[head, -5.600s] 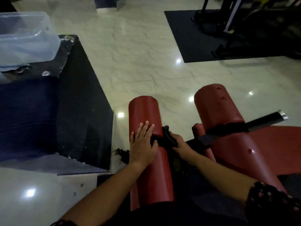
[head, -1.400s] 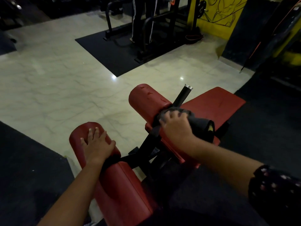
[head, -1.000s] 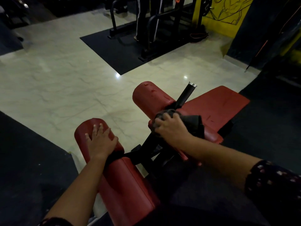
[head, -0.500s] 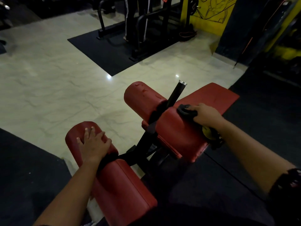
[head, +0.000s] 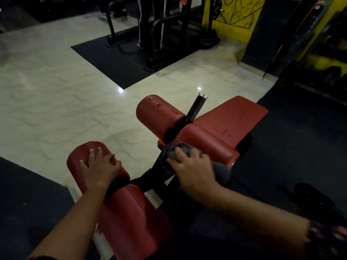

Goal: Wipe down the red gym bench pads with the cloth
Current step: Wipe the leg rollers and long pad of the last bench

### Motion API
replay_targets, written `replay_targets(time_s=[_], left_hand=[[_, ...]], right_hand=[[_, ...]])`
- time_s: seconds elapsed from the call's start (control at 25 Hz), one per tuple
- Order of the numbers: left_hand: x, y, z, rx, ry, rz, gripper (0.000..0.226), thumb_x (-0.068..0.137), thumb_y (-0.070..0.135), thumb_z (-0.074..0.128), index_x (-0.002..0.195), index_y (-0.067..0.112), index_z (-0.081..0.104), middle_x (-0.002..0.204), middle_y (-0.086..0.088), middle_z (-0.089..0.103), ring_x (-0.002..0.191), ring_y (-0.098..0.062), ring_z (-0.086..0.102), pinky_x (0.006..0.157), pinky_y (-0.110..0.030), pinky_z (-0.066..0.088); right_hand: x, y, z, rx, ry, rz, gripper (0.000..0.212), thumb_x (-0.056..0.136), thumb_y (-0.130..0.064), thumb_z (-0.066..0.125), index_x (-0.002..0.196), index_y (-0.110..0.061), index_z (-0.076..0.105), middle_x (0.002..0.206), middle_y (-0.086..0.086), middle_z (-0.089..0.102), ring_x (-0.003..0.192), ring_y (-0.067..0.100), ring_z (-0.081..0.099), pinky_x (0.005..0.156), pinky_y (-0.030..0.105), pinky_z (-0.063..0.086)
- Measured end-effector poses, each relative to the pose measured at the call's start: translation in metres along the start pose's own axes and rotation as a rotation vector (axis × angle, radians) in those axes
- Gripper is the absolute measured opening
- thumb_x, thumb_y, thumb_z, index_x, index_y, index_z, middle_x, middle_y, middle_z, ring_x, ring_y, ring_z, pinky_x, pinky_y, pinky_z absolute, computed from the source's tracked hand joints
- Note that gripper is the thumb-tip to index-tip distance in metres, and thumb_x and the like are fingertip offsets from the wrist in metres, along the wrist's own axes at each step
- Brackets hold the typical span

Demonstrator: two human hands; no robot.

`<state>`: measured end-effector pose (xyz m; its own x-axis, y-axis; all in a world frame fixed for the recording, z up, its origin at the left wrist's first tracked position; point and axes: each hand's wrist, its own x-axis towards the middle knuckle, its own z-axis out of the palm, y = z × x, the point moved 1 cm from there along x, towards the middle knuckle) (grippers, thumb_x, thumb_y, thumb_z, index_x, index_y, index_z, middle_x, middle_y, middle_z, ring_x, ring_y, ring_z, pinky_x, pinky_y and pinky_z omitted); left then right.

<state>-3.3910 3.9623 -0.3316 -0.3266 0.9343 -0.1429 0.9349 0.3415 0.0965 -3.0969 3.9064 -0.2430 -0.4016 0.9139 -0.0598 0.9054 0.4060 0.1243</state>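
Now my right hand [head: 191,166] grips the dark grey cloth [head: 221,170] against the far red cylindrical vinyl roller pad [head: 204,141] (scuffed); my left hand [head: 99,167] lies flat, fingers straight, on the near one [head: 129,218].

Two roller pads lie across the lower middle of the view. The near roller pad [head: 122,212] sits at lower left, and the left hand [head: 101,167] rests flat on its far end. The far roller pad [head: 159,117] lies behind it and to the right. A frame bar [head: 150,181] runs between the two. A handle post [head: 197,106] rises from the far roller's middle, and a flat seat pad [head: 231,119] extends away to its right. The right hand [head: 193,166] holds a cloth [head: 221,171] against the far roller's near side, where the frame bar meets it; the cloth may also touch the bar. Well behind, a mat [head: 116,59] lies on the floor [head: 56,100] with an exercise machine [head: 169,34] on it.
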Motion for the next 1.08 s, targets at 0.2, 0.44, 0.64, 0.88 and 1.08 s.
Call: replay_targets(time_s=[0.2,0.44,0.64,0.88,1.08], left_hand=[[-0.005,-0.001,-0.001,-0.031,0.0,0.022,0.048,0.095,0.049,0.042,0.138,0.032,0.053,0.163,-0.003,0.017,0.151,-0.022,0.002,0.118,-0.058,0.002],[-0.007,-0.002,-0.004,-0.075,0.007,0.03,0.046,0.093,0.046,0.045,0.135,0.031,0.057,0.162,-0.002,0.022,0.151,-0.023,0.005,0.117,-0.059,0.003],[-0.017,-0.005,-0.003,-0.175,0.101,0.112,0.038,0.093,0.038,0.052,0.128,0.029,0.062,0.153,0.0,0.04,0.148,-0.024,0.021,0.116,-0.061,0.003],[-0.04,0.051,-0.013,-0.379,0.258,0.466,0.058,0.084,0.046,0.051,0.136,0.019,0.055,0.147,-0.007,0.047,0.138,-0.026,0.041,0.114,-0.057,0.023],[-0.102,0.16,-0.023,-0.213,0.059,1.036,0.064,0.094,0.051,0.042,0.153,0.029,0.028,0.163,0.002,0.015,0.151,-0.02,0.01,0.12,-0.047,0.008]], right_hand=[[0.021,-0.02,0.074,-0.269,-0.167,0.051,0.047,0.088,-0.016,0.033,0.114,-0.021,0.073,0.125,0.006,0.064,0.094,0.036,0.059,0.057,0.037,0.048],[-0.066,0.023,0.125,-0.456,0.373,-0.157,0.047,0.097,-0.012,0.029,0.125,-0.027,0.063,0.138,0.004,0.047,0.102,0.036,0.048,0.056,0.036,0.046],[-0.115,0.049,0.091,0.103,0.646,0.096,0.056,0.081,-0.017,0.057,0.134,-0.034,0.05,0.141,0.007,0.04,0.107,0.036,0.044,0.077,0.041,0.049],[-0.082,0.068,0.051,1.351,0.626,1.164,0.066,0.091,-0.006,0.054,0.15,-0.025,0.033,0.139,0.006,0.048,0.114,0.023,0.051,0.088,0.022,0.039],[-0.112,0.012,0.067,1.164,0.251,0.956,0.075,0.085,-0.008,0.059,0.151,-0.03,0.03,0.135,0.009,0.053,0.114,0.028,0.056,0.092,0.027,0.044]])
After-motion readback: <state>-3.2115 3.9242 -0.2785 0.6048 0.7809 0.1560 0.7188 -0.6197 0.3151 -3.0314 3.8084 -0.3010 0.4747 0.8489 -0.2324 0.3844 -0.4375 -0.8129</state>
